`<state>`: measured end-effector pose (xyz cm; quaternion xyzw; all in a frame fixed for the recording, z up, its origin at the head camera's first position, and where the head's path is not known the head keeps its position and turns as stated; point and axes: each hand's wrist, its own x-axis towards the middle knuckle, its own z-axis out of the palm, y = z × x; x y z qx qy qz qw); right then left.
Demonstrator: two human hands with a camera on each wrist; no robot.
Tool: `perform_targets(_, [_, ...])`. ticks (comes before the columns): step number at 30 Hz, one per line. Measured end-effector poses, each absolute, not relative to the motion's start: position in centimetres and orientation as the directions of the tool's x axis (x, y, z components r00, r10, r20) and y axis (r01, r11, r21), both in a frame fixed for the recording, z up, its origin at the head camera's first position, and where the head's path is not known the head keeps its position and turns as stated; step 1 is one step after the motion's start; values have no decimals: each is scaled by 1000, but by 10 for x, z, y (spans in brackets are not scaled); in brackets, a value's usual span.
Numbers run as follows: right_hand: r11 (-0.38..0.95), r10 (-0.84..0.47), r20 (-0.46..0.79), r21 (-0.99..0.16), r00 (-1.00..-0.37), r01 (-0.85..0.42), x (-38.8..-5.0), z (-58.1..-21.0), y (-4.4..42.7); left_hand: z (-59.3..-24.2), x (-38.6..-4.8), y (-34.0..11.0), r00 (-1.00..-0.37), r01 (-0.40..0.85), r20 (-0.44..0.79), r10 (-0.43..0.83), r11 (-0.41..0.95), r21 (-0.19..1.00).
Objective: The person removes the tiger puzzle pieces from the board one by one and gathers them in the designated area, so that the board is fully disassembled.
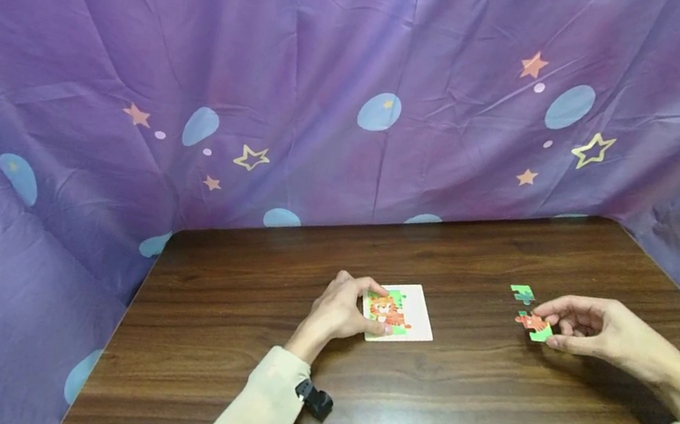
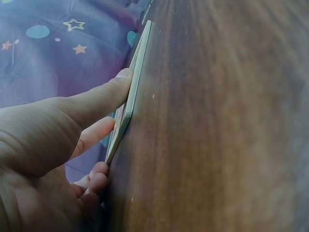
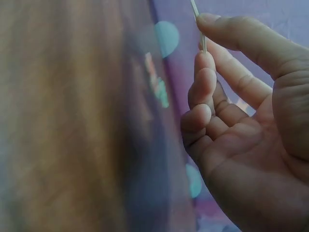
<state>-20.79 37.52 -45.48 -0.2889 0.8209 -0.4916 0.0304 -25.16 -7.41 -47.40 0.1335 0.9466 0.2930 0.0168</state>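
Observation:
A square white-bordered puzzle board (image 1: 420, 317) lies flat on the table, partly filled with orange and green animal-picture pieces. My left hand (image 1: 339, 310) rests at its left side; the thumb and index fingertip press on its upper face, and the other fingers lie beyond the edge. My right hand (image 1: 598, 331) pinches a thin orange and green jigsaw piece (image 1: 539, 335) between thumb and fingers. In the right wrist view that jigsaw piece (image 3: 203, 43) shows edge-on, above the table. A green and teal jigsaw piece (image 1: 523, 293) lies just beyond the right hand.
The brown wooden table (image 1: 213, 340) meets a purple patterned cloth (image 1: 306, 88) along its back and sides. Blurred red and green pieces (image 3: 157, 82) appear on the table in the right wrist view. Each wrist wears a black strap device (image 1: 315, 399).

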Motion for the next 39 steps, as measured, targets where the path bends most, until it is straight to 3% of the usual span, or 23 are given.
perform_targets(8, [361,-542,202,-820,-816,-443,-203,-472,388,-458,-239,-74,-972,176,-24,236,787,592])
perform_targets(27, [417,-497,231,-782,-836,-464,-202,-480,387,-484,-261,-74,-975,177,1,221,781,599])
perform_targets(39, [413,-493,239,-782,-837,-467,-200,-484,385,-470,-250,-71,-972,186,-8,236,787,589])
